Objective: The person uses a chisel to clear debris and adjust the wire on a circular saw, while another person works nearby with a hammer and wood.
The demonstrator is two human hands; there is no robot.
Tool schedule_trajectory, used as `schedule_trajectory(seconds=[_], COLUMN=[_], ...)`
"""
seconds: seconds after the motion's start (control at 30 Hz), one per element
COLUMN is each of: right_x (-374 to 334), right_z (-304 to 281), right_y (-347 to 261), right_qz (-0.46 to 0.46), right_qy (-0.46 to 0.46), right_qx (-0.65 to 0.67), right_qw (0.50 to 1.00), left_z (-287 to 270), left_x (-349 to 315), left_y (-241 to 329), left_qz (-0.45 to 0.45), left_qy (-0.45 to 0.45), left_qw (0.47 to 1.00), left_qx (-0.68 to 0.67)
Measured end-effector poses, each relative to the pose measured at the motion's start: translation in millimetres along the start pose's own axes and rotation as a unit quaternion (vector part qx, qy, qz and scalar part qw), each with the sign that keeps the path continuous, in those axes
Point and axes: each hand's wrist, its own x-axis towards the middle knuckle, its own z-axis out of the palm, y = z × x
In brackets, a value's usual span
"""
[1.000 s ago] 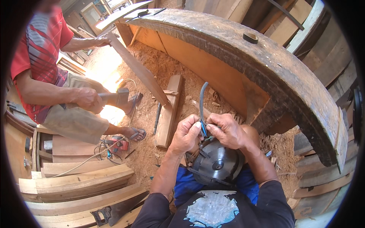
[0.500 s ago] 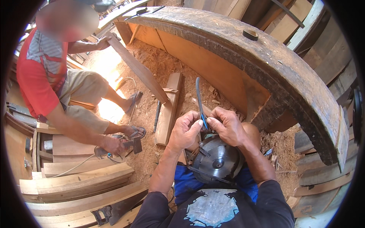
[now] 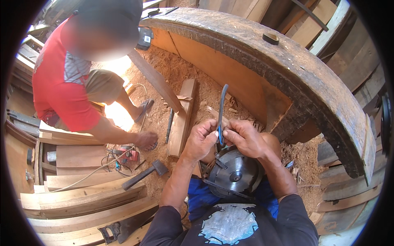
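Observation:
A dark cable (image 3: 222, 102) with a curved upper end stands up between my two hands, and blue shows at its lower part. My left hand (image 3: 203, 138) pinches it from the left with thumb and fingers. From the right, my right hand (image 3: 247, 137) grips the same lower stretch, its thumb close to the left one. Just below the hands a circular saw (image 3: 246, 176) rests in my lap with its round blade facing up. Where the lower end of the cable goes is hidden by the hands and the saw.
At the left a person in a red shirt (image 3: 67, 98) bends over a standing board (image 3: 158, 80). A hammer (image 3: 145, 174) and a red power tool (image 3: 130, 155) lie near stacked planks (image 3: 82, 194). A large curved wooden piece (image 3: 262, 53) arches ahead and right; sawdust covers the ground.
The cable's upper end has tipped to the right while both hands keep their hold. The person in red has leaned forward and let go of the hammer, which now lies by the planks.

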Motion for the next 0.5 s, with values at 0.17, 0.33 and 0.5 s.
schedule_trajectory(seconds=[0.17,0.33,0.5], right_x=[-0.2,-4.7,-13.1], right_z=[-0.9,5.7,8.5], right_y=[6.6,-10.0,-12.8], right_qz=[-0.005,-0.023,-0.105], right_qy=[0.008,0.071,0.104], right_qx=[-0.089,-0.159,-0.246], right_qw=[0.996,0.984,0.958], left_z=[1.5,1.5,3.3], left_x=[-2.3,-2.1,1.0], left_y=[-0.2,-8.6,-13.5], left_qz=[0.000,0.017,0.004], left_qy=[0.001,0.049,0.100], left_qw=[1.000,0.997,0.994], left_qx=[0.030,0.058,0.053])
